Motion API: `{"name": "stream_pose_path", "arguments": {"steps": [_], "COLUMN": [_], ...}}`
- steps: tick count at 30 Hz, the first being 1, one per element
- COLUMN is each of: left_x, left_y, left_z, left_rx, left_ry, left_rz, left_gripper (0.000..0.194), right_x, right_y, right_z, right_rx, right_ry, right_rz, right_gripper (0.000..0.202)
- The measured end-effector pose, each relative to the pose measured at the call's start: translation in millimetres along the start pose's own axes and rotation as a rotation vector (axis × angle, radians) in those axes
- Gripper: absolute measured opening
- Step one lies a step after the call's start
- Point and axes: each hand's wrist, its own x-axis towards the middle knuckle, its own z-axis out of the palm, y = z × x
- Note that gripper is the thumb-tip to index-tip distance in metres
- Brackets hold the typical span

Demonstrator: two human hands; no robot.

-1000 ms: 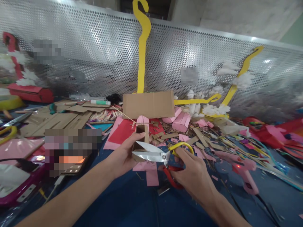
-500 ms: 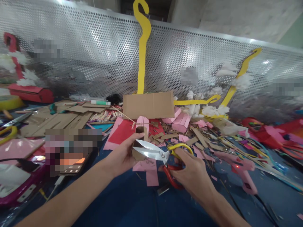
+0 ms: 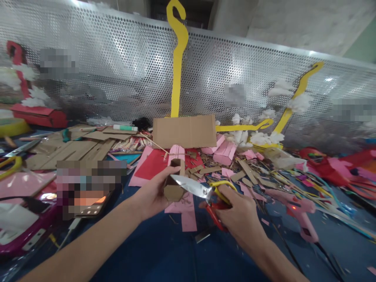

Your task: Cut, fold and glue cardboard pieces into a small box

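In the middle of the frame, the left hand (image 3: 155,192) holds a small brown box (image 3: 173,193). Just to the right, the right hand (image 3: 240,213) holds scissors (image 3: 192,186), blades closed, with their tip close to the box. A pink glue gun (image 3: 302,217) lies at the lower right. At the top middle, a tall yellow hook (image 3: 176,74) sticks up behind a brown card (image 3: 184,132).

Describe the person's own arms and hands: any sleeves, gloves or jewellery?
The left hand and right hand are ungloved. Both forearms are bare as far as they show, without sleeve, watch or bracelet. No ring can be made out.
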Motion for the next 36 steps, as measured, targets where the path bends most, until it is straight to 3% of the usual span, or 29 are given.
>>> {"name": "stream_pose_path", "arguments": {"steps": [4, 10, 21, 27, 32, 36], "left_x": [0.9, -0.8, 2.3, -8.1, -12.3, -12.0], "left_y": [-0.6, 3.0, 0.9, 5.3, 6.0, 6.0], "left_z": [-2.0, 1.3, -0.6, 1.7, 5.6, 6.4], "left_rx": [-0.024, -0.068, -0.026, -0.018, 0.036, -0.012], "left_ry": [-0.077, -0.04, -0.076, -0.116, -0.213, -0.196], "left_rz": [0.023, 0.047, 0.105, 0.122, 0.176, 0.197], "left_gripper": [0.017, 0.025, 0.022, 0.019, 0.028, 0.027], "right_x": [7.6, 12.6, 8.1, 5.5, 3.3, 1.8], "right_y": [-2.9, -3.0, 1.3, -10.8, -17.6, -15.0], "right_z": [-4.1, -9.0, -2.2, -5.2, -7.1, -6.5], "right_rx": [0.013, -0.073, -0.106, -0.009, 0.038, 0.025], "right_ry": [0.012, 0.063, -0.003, -0.095, -0.166, -0.2], "right_rz": [0.086, 0.048, -0.052, -0.143, -0.125, -0.11], "right_gripper": [0.032, 0.028, 0.025, 0.032, 0.033, 0.038]}}
